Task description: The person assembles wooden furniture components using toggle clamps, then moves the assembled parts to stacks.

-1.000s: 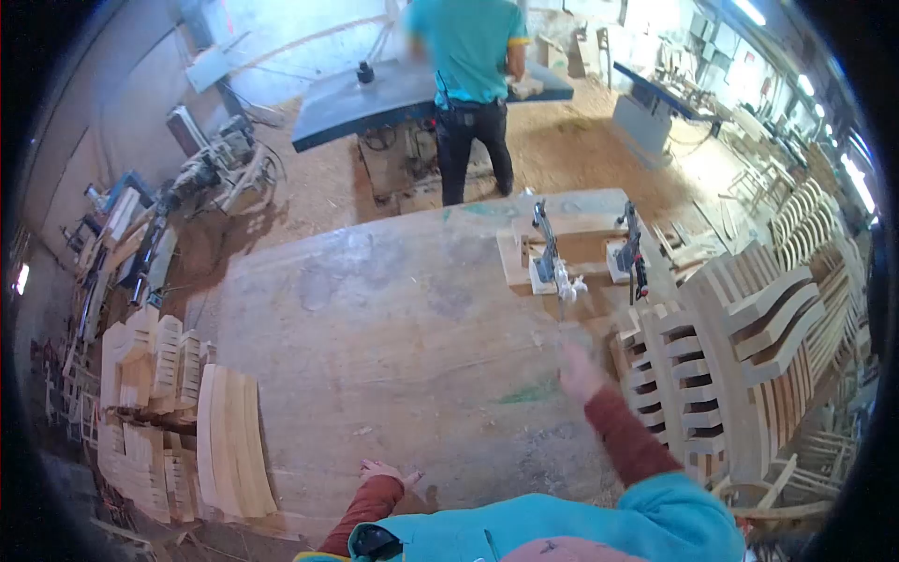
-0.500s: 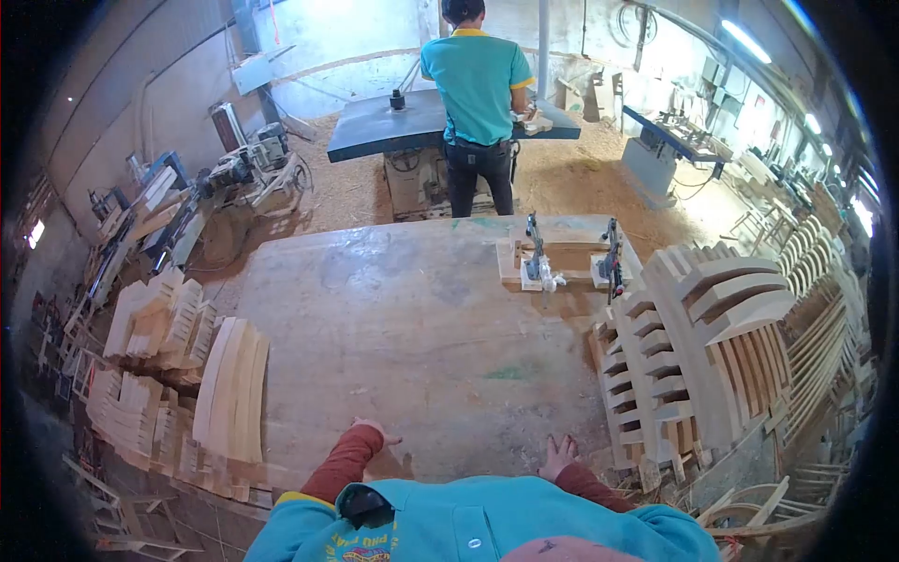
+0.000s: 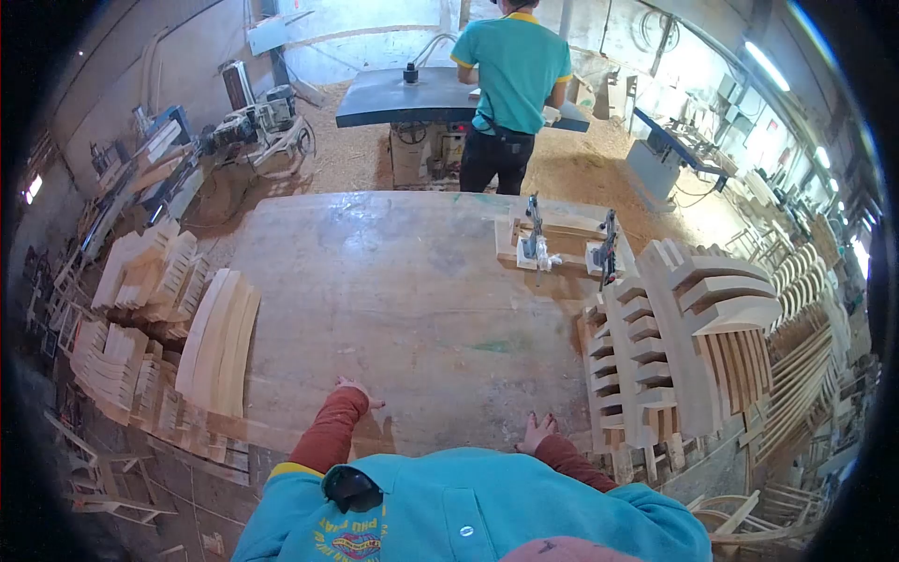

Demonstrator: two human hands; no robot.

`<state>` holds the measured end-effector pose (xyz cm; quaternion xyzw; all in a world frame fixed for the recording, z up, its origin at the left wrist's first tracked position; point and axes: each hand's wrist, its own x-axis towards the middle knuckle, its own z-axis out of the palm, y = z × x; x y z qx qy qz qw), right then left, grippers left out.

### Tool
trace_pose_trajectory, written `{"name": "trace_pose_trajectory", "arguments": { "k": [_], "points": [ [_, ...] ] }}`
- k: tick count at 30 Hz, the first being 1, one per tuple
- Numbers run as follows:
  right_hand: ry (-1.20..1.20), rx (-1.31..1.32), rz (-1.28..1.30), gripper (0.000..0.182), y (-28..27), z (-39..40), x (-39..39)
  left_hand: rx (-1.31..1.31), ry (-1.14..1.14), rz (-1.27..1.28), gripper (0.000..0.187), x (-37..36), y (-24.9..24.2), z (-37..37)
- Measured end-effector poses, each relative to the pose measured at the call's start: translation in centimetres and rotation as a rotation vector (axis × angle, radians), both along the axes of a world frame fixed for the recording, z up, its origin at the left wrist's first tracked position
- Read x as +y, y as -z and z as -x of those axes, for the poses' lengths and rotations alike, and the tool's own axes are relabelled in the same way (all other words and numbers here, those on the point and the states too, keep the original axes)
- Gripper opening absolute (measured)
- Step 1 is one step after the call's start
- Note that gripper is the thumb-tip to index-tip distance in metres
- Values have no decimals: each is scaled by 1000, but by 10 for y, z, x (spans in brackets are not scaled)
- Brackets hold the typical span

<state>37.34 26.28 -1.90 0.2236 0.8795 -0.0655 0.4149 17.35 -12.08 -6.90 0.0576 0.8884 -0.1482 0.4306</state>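
Observation:
My left hand [image 3: 361, 391] rests near the front edge of a wide wooden worktable [image 3: 412, 309], its fingers apart and nothing held. Farther right, my right hand [image 3: 537, 434] lies on the same tabletop with its fingers spread. A row of curved wooden pieces [image 3: 218, 342] stands left of my left hand. To the right of my right hand are stacked notched wooden pieces [image 3: 646, 351]. At the table's far right sits a wooden jig [image 3: 567, 225] fitted with two toggle clamps [image 3: 532, 248].
More cut wooden parts [image 3: 150, 272] are piled at the left edge. Beyond the table, a person in a teal shirt [image 3: 518, 70] stands at a machine with a dark flat top [image 3: 393, 94]. Other machinery [image 3: 262, 131] lines the left side; curved slats [image 3: 796, 290] are stacked right.
My view has tipped and shifted slightly, so the table sits higher in it. Both hands stay on the tabletop. The person at the machine has shifted right and turned a little.

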Motion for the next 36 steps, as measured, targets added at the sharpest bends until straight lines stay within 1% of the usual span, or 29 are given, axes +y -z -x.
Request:
{"name": "trace_pose_trajectory", "arguments": {
  "k": [2, 5, 6, 8, 10, 11, 14, 17, 20, 23, 25, 26, 29, 32, 35, 36],
  "points": [
    [-3, -8, 5, 96, 5, 3, 1, 87, -141, -4, 105, 0, -8, -8],
    [-12, -4, 3, 98, 20, 1, 5, 18, -10, -11, 108, -3, 7, 1],
    [-22, 1, -10, 99, 31, 1, 7, 36, -47, -12, 107, -1, 1, -3],
    [-25, 1, -15, 99, 31, -3, 7, 74, -124, -14, 107, 3, -17, -11],
    [-12, -10, 0, 100, 11, 0, 1, 114, -91, -18, 106, 2, -16, -12],
    [-13, -2, 1, 100, 14, 0, 3, 131, -77, -20, 107, 1, -15, -14],
    [-14, 14, 6, 100, 18, -1, 4, -16, 119, 35, 104, 5, -13, -3],
    [-4, 27, 16, 99, 10, 0, 0, -47, 183, 29, 87, 8, -21, -3],
    [10, 41, 19, 98, 17, -1, 1, -97, 156, 25, 82, 9, -20, 3],
    [10, 50, 28, 99, 16, 0, 2, -103, 142, -2, 92, 3, -10, 10],
    [-14, 72, 54, 102, 20, 1, 5, -107, 119, -33, 83, 8, -32, 5],
    [-2, 56, 47, 100, 18, 2, 5, -109, 104, -48, 78, 9, -40, 4],
    [21, 21, 51, 94, 7, 8, 3, -102, 71, -99, 73, 5, -37, 6],
    [3, 22, 93, 94, 16, 13, 16, -208, -16, -173, 69, -4, -70, 11],
    [-57, 46, 107, 96, 29, 11, 23, -122, 130, -252, 62, -14, -49, 44],
    [-75, 56, 104, 96, 32, 9, 25, 157, 181, -431, 58, -11, -29, 57]
  ]
}}
